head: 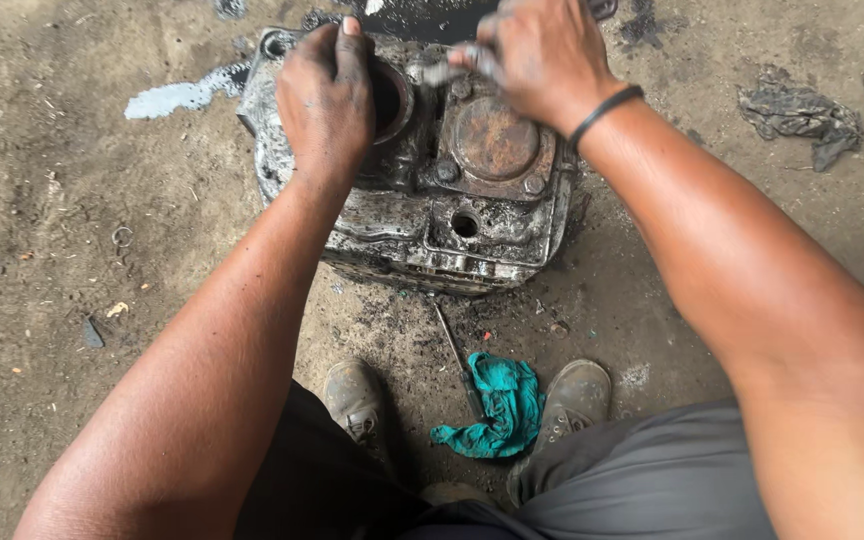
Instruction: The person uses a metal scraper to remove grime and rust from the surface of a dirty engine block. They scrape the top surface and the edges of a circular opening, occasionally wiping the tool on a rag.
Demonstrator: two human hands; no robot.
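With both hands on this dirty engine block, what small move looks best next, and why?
Probably keep the left hand braced on the rim of the open round bore and work the small metal piece in the right hand against the engine block, since that hand sits above the rusty round cap.

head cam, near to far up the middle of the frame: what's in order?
Teal rag between the shoes → thin metal rod on the ground → greasy engine block → rusty round cap on top of it → right hand gripping a small metal tool.
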